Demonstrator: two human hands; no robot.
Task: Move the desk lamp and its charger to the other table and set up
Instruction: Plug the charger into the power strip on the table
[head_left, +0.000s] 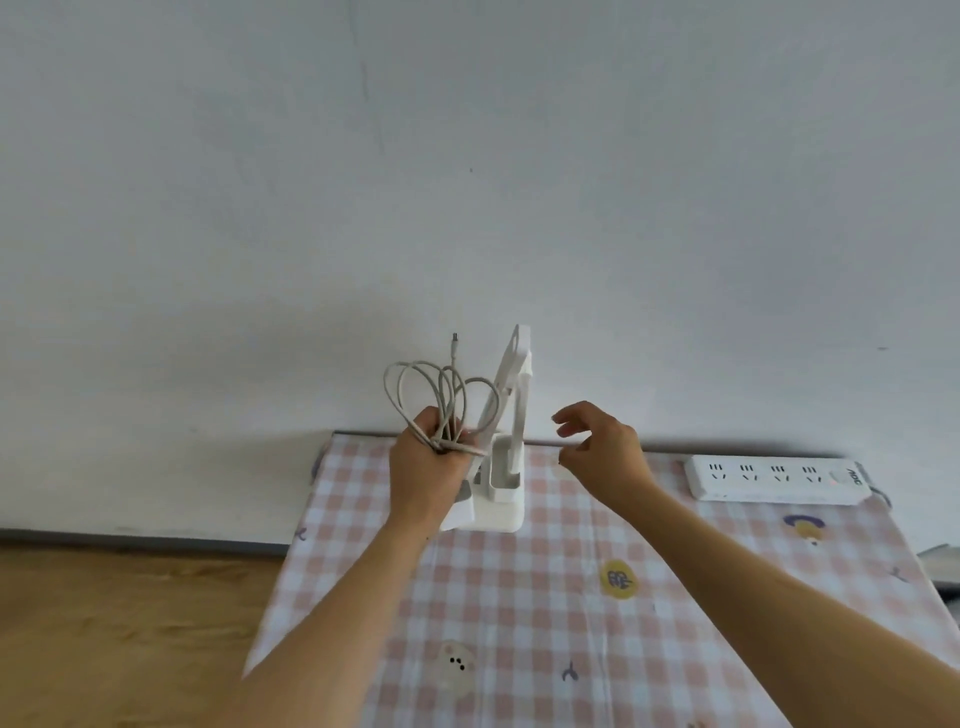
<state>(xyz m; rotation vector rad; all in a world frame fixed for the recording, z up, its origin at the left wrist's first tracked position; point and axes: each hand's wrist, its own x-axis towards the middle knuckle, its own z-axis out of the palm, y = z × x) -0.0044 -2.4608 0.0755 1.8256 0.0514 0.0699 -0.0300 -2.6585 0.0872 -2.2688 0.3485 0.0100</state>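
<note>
The lamp (506, 447) is set on the table (519, 597), near the wall (467, 156). The cable (441, 395) is gripped in loops by the closed left hand (428, 467). The right hand (602, 447) is held open beside the lamp. The cable should be unwound slowly and plugged in at the strip (774, 478). A checked cloth (675, 597) is spread on the table; wood floor (130, 623) is seen left.

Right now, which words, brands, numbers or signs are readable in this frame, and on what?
"AOC": my best reading of the rotated dark letters at the right end of the white power strip.
Yellow round print on the checked tablecloth: characters too blurred to read.
Nothing legible on the desk lamp or cable.
</note>
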